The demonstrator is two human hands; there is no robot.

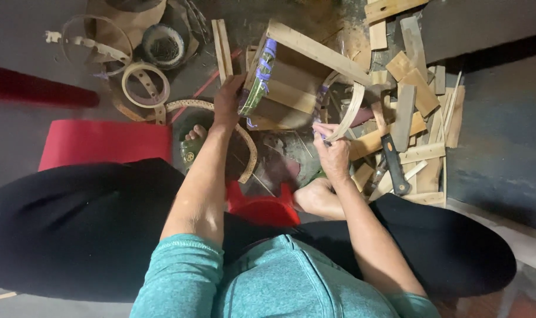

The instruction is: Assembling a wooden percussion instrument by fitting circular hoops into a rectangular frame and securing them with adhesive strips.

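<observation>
- left hand gripping the left rim of a wooden box frame, fingers wrapped on the edge by the purple binding
- box frame stands tilted on the floor, in front of the knees, near the floor's top middle; green strip along its lower left side
- right hand pinching a thin curved bamboo strip, fingers closed on its lower end; the strip arcs up to the box frame's right side
- pile of wood offcuts to the right of the box frame, touching each other, spread toward the floor's right edge
- knife with dark handle lies among the offcuts, just right of the right hand
- bamboo hoops and rings at the floor's top left, well apart from the hands
- red mat at left, partly under the black-clothed knee
- red stool edge between the legs
- bare foot in a sandal just below the left hand
</observation>
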